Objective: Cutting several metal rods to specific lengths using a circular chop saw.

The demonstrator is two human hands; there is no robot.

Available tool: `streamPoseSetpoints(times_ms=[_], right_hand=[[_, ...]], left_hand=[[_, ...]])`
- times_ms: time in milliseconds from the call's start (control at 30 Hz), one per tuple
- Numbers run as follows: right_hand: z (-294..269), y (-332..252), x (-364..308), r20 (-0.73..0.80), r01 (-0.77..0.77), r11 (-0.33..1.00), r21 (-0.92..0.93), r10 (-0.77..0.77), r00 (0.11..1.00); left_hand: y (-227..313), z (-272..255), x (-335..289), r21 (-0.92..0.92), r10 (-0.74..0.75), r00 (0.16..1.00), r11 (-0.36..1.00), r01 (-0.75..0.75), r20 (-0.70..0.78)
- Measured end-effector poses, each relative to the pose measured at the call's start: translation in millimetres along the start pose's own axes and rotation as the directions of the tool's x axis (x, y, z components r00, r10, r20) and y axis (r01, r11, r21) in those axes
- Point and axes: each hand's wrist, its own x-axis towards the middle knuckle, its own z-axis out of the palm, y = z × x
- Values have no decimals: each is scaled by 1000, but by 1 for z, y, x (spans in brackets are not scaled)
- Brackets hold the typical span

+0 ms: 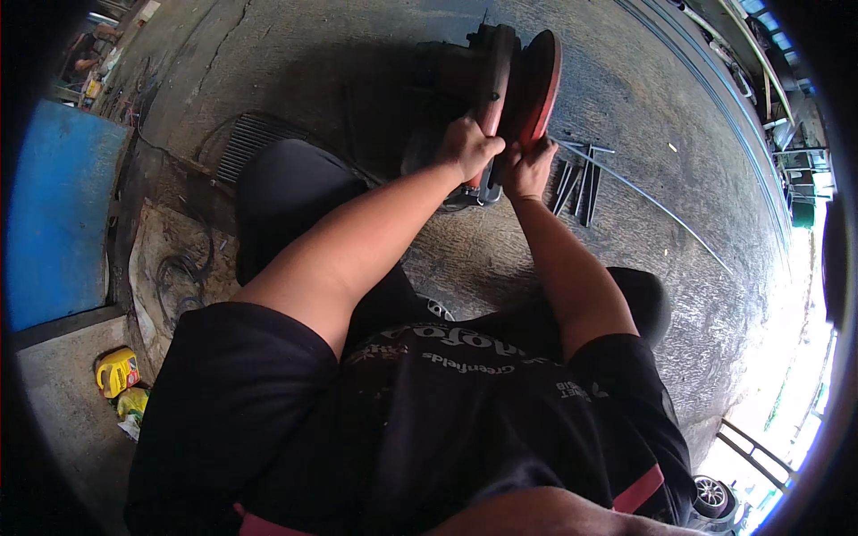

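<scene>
My left hand [469, 150] was wrapped around the lower end of a curved red cover [497, 85], at half past twelve, with the thumb lying across towards one o'clock. That cover was smooth and narrow, a worn strip of painted metal bent into a gentle bow, and behind it sat the dark, bulky body of a machine [447, 70].

My right hand [529, 170] pinched the lower rim of a round red disc [542, 85] at one o'clock; its far fingertips were hidden, so I could not tell how they pressed. The disc stood on edge, thin and flat-faced, just beside the cover with a dark gap between them.

The floor [500, 255] under the machine was rough grey concrete, scored and stained. Near my right hand, at two o'clock, lay straight, dark bars [585, 188], and a long, slender rod [666, 198] slanted past them. At ten o'clock, by my knee [290, 179], there was a ridged grate [259, 141] of parallel slats. A smooth blue panel [63, 214] stood at nine o'clock, and a squat yellow plastic jug [116, 371] at eight.
</scene>
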Motion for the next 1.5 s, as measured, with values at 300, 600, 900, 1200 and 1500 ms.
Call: streamPoseSetpoints(times_ms=[300,600,900,1200,1500], right_hand=[[-3,-5,-10,41,23,998,-51,-21,999],[0,-5,-12,32,43,997,-65,-40,999],[0,-3,-14,49,34,997,-62,-31,998],[4,0,-13,-12,83,990,-116,-85,996],[-10,-18,26,11,56,994,-90,-56,998]], left_hand=[[0,-5,-10,124,115,993,986,-109,-38],[-4,-9,-8,162,28,997,986,-40,72],[-8,-6,-13,114,18,999,993,-24,49],[-3,-8,-12,131,46,998,990,-52,47],[18,-6,19,193,-90,993,976,102,-71]])
